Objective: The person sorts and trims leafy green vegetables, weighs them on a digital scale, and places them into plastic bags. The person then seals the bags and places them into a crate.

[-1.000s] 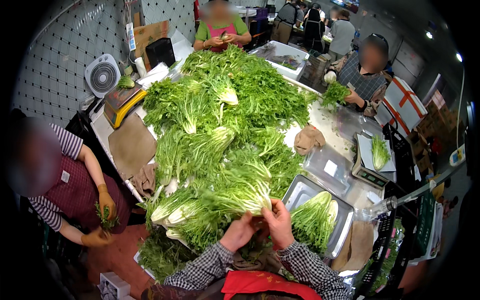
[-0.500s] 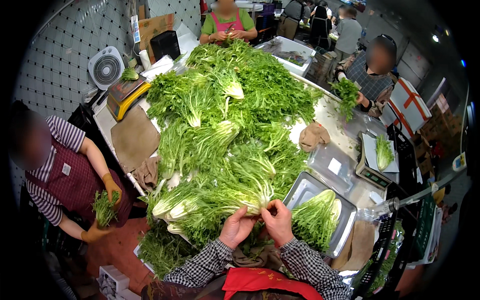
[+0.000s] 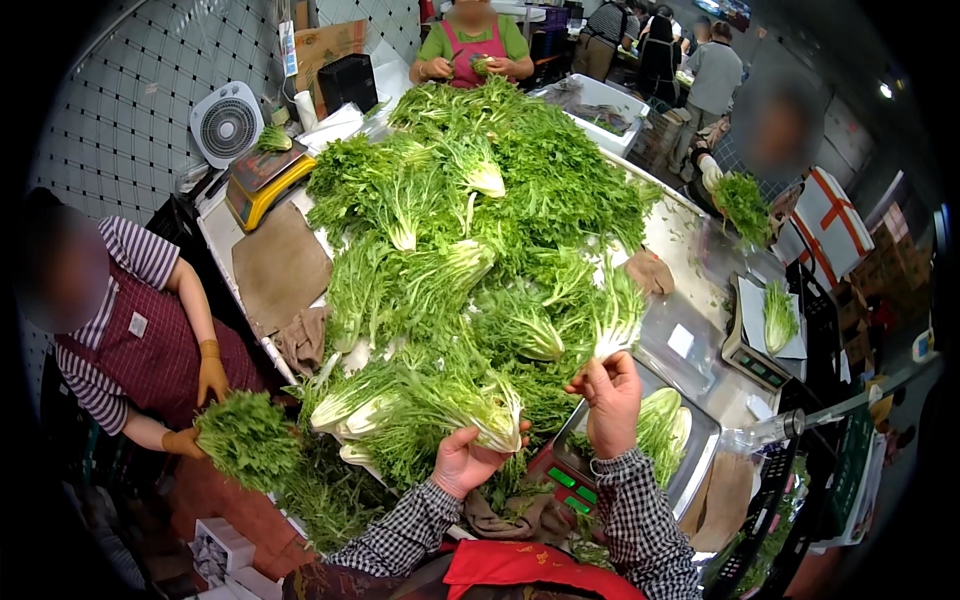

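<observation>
My left hand (image 3: pixel 468 462) is closed round the pale base of a leafy head of curly endive (image 3: pixel 485 405) at the near edge of the pile. To the right of it, my right hand (image 3: pixel 610 400) pinches the white stem end of a smaller tuft of endive leaves (image 3: pixel 618 318), held up fronds away from me. Under my right forearm lies a metal tray (image 3: pixel 703 450) with a pale green head (image 3: pixel 662 425) in it. Partly hidden between my arms is a scale with green lit displays (image 3: pixel 572 488).
A big heap of endive (image 3: pixel 520 170) covers the table. At left, a yellow scale (image 3: pixel 262 190) stands near a brown cloth (image 3: pixel 280 270); at right, another scale (image 3: pixel 755 350) bears a head. Co-workers stand left, far and right. A glass jar (image 3: pixel 765 432) lies beside the tray.
My hands have parted: the right moved up and rightward with a leaf tuft, while the left keeps the head. The co-worker at left now holds a fuller bunch nearer the table.
</observation>
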Demonstrator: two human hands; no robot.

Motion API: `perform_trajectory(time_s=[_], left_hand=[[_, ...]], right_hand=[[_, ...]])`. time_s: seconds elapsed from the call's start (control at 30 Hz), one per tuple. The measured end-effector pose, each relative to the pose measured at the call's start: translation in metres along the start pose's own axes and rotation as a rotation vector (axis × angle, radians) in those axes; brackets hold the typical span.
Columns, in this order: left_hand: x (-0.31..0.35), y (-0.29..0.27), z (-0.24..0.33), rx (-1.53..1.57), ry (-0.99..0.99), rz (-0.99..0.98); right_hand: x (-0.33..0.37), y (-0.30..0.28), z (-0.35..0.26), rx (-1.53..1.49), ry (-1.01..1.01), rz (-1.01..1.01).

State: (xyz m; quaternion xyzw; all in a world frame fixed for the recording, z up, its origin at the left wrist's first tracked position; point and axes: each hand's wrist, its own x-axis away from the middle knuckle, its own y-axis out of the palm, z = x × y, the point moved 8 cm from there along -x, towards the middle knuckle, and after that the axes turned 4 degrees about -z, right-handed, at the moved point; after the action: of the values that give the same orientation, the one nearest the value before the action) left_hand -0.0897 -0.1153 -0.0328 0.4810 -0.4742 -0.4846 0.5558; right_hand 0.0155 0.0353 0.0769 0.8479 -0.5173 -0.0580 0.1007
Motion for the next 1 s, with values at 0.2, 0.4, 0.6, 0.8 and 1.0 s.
perform_trajectory(time_s=[0.2,0.4,0.6,0.8,1.0], left_hand=[[-0.004,-0.016,0.005,-0.085,0.023,0.026],[-0.01,0.003,0.006,-0.062,0.041,-0.028],[-0.012,0.0,0.005,0.104,0.069,0.022],[-0.011,0.016,0.006,0.046,0.084,-0.076],[-0.018,0.028,-0.008,-0.163,-0.111,-0.106]], right_hand=[[0.039,0.03,0.039,0.507,0.168,-0.348],[0.054,0.022,0.059,0.124,0.15,-0.136],[0.055,0.03,0.063,-0.63,0.341,-0.048],[0.037,0.021,0.012,0.005,0.167,-0.108],[0.077,0.046,0.061,-0.194,0.535,-0.485]])
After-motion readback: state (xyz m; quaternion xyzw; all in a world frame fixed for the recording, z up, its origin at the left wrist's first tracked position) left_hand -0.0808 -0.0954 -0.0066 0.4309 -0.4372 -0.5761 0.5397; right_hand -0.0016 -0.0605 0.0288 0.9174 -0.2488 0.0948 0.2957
